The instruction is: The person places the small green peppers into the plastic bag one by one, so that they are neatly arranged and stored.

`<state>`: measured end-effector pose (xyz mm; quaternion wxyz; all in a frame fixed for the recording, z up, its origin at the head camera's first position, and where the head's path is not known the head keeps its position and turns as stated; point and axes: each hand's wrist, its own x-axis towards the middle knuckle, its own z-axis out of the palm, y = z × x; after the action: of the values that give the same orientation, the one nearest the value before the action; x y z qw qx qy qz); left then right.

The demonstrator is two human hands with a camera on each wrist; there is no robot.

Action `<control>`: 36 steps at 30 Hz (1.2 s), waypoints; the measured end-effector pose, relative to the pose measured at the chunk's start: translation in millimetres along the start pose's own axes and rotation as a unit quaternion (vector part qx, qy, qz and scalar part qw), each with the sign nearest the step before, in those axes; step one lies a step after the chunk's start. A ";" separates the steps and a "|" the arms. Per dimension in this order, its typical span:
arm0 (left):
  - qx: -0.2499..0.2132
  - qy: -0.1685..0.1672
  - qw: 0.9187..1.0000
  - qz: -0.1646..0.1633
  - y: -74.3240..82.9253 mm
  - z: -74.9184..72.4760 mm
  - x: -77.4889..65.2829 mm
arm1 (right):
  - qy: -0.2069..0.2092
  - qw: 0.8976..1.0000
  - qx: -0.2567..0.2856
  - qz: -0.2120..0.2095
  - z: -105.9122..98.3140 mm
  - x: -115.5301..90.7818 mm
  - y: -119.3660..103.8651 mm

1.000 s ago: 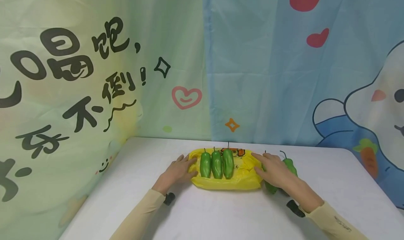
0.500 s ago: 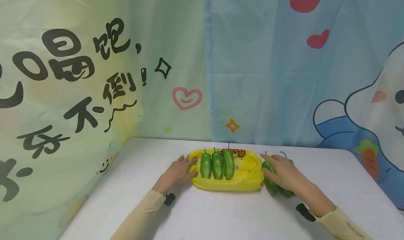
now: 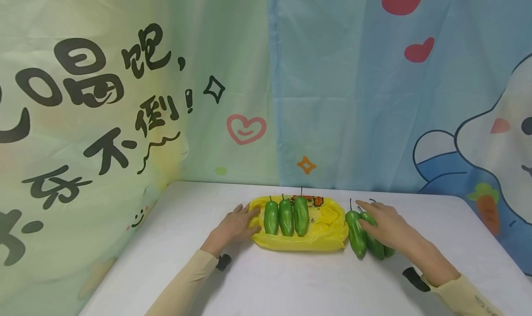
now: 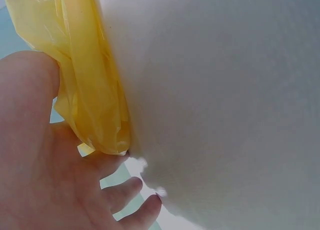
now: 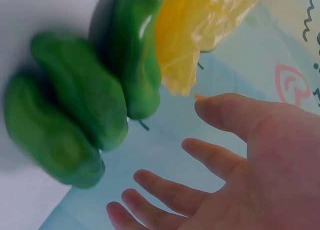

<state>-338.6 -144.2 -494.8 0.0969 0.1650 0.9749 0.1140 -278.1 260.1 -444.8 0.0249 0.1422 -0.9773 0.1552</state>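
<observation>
Three green peppers (image 3: 286, 218) lie side by side on a yellow plastic bag (image 3: 299, 243), stems pointing away from the person. The left hand (image 3: 233, 227) touches the bag's left end, thumb and fingers spread and relaxed. The right hand (image 3: 385, 224) is wide open, fingers apart and holding nothing, near three loose peppers (image 3: 356, 236) on the white table (image 3: 291, 283), just beside the bag's right end. Behind hangs a printed curtain (image 3: 324, 75)

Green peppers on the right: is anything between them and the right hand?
Nothing visible: in the right wrist view only a gap separates the right hand from those green peppers. The yellow plastic lies beside them.
</observation>
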 end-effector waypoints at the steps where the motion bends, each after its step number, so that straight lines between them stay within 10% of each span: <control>1: 0.000 -0.001 1.000 -0.001 0.1 -0.1 0.1 | 0.000 1.000 -0.002 0.000 -2.0 0.1 1.4; 36: -0.011 -0.001 1.000 -0.003 1.1 -0.1 0.6 | -0.124 0.991 0.000 0.040 -4.3 -12.0 45.9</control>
<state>-338.9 -143.0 -494.5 0.1002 0.1614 0.9739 0.1244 -279.7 306.5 -455.3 -0.1026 0.1212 -0.9777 0.1376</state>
